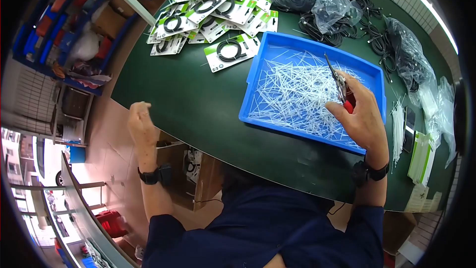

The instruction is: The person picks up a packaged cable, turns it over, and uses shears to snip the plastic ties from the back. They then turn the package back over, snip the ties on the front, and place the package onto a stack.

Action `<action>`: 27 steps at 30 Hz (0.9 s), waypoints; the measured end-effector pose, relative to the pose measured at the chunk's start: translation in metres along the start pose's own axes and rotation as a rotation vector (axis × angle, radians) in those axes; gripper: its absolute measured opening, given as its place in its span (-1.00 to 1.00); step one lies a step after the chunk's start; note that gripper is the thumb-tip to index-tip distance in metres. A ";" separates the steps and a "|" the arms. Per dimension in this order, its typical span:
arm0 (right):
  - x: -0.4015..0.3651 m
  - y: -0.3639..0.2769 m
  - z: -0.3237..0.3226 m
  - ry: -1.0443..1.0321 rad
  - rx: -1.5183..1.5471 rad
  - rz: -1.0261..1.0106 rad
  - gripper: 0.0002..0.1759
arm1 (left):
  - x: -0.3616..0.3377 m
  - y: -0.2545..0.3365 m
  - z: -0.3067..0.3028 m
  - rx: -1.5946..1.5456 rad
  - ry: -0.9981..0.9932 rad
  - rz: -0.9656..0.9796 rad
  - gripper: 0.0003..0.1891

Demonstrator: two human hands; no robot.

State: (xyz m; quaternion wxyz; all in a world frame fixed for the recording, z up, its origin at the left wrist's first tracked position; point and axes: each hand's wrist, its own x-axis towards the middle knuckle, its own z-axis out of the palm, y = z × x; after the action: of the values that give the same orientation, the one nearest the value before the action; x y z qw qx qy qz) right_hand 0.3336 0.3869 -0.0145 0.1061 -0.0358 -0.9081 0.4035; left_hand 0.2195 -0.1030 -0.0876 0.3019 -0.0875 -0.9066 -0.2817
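Note:
My right hand (364,114) is wrapped round a pair of cutting pliers (338,80) with dark jaws and red handles. The pliers point up and away, above a blue tray (292,130) strewn with thin white plastic strips (297,92) that look like zip tie pieces. Beyond the table's left edge, my left hand (142,123) is raised with its fingers curled together. What those fingers hold, if anything, is hidden. Nearest the tray's left side lies a carded black cable (229,50), a coil on a white and green card.
A heap of carded cables (203,10) covers the table's far left. Plastic bags (317,0) and loose black cables (377,39) lie at the back and right. White zip ties (397,129) lie right of the tray. An open carton (196,178) stands below the front edge.

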 end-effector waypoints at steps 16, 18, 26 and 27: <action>-0.002 0.004 -0.018 -0.038 0.062 0.125 -0.50 | 0.078 0.082 0.223 0.151 -0.415 0.563 -0.26; -0.003 0.006 -0.018 -0.055 0.149 0.087 -0.47 | 0.078 0.081 0.227 0.197 -0.455 0.546 -0.27; -0.003 0.020 -0.010 -0.098 0.062 -0.047 -0.22 | 0.069 0.076 0.186 0.225 -0.438 0.460 -0.43; -0.004 0.022 -0.009 -0.096 0.022 -0.071 -0.17 | 0.069 0.075 0.177 0.218 -0.379 0.456 -0.46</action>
State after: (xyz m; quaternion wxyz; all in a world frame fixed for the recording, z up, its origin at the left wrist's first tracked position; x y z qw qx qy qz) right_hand 0.3386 0.4075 -0.0257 0.0769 0.0168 -0.9085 0.4105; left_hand 0.1005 0.0577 -0.1288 0.1903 -0.3066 -0.9286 -0.0865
